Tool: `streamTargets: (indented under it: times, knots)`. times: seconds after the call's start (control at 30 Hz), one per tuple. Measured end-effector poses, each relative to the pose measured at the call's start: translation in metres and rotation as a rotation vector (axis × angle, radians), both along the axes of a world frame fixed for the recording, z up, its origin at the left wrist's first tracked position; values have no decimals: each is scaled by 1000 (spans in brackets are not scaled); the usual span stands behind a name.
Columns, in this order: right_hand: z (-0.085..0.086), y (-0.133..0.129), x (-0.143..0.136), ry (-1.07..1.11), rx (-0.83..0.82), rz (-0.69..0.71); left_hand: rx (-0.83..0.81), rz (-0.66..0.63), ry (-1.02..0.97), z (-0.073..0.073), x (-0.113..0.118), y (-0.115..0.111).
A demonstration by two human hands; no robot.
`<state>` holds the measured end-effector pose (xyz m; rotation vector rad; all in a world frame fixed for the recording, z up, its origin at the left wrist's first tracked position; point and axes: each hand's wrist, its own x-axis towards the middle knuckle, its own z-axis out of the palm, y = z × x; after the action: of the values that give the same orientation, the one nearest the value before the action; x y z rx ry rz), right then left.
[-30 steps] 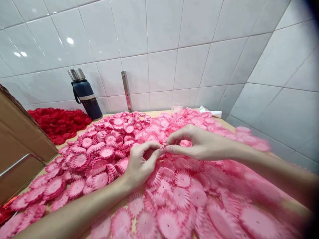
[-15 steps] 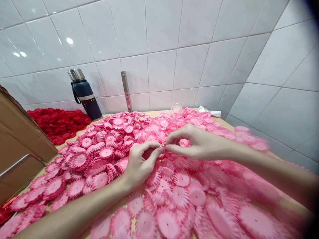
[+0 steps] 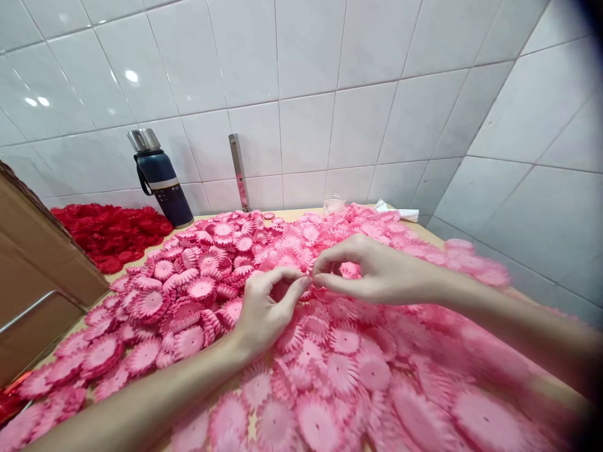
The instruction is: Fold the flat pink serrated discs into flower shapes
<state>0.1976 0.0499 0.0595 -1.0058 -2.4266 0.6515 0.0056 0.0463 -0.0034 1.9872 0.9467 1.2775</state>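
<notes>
Many pink scalloped discs (image 3: pixel 316 422) with small centre holes cover the table. Over the middle of them, my left hand (image 3: pixel 271 301) is closed in a pinch of thumb and forefinger. My right hand (image 3: pixel 360 270) is pinched too, its fingertips meeting those of my left hand. Whatever lies between the fingertips is too small to make out. Pink discs lie below and around both hands.
A dark blue bottle (image 3: pixel 162 182) with a steel cap stands at the back left beside a red pile (image 3: pixel 115 235). Cardboard (image 3: pixel 42 276) rises at the left edge. A clear cup (image 3: pixel 333 204) and white paper (image 3: pixel 400 212) sit by the tiled wall, near a metal strip (image 3: pixel 239 172).
</notes>
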Motion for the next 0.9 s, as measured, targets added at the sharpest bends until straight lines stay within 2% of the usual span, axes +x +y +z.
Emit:
streamTargets:
  times: [0.13, 0.33, 0.9]
  knots:
    - [-1, 1, 0, -5, 11, 8, 18, -33, 1, 1, -1, -1]
    - [-3, 2, 0, -9, 20, 31, 81, -17, 35, 2, 0, -1]
    - [-1, 1, -2, -33, 8, 7, 90, -30, 39, 3, 0, -2]
